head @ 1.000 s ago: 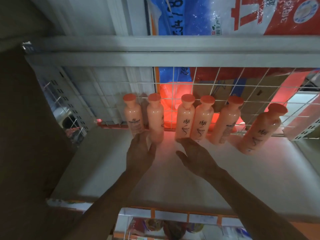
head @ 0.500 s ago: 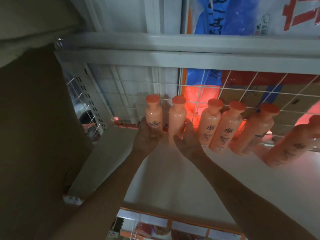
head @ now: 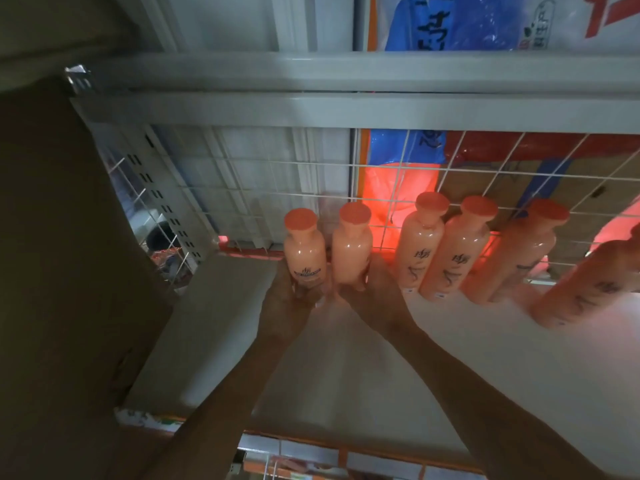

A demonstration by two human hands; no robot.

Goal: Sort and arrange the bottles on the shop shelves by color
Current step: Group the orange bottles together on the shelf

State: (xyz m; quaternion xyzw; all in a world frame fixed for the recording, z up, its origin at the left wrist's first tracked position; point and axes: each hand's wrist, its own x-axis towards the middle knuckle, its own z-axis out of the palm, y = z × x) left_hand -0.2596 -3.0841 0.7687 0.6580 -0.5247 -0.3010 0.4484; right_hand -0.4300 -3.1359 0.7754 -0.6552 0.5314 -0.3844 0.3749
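A brown cardboard panel (head: 69, 271) fills the left edge. Beside it are a white perforated metal upright (head: 162, 199) and the white wire-grid back (head: 277, 188) of the shelf. Two bare forearms reach up from the lower edge over the white shelf board (head: 242, 358), converging toward its back left corner.

The left hand (head: 294, 303) has its fingers and thumb curled round the base of the leftmost peach-pink plastic bottle with a round orange cap (head: 304, 254). This bottle is upright with its dark label band facing out. The hand hides whether it rests on the board.

Just beside it, the second peach-pink bottle (head: 351, 251) is upright with its plain side showing. The right hand (head: 374, 296) cups its foot, thumb on the near side and fingers wrapped round the right.

After a small gap, four more peach-pink orange-capped bottles (head: 457, 258) run along the grid. The first two of these touch, and the last stands nearer the front.
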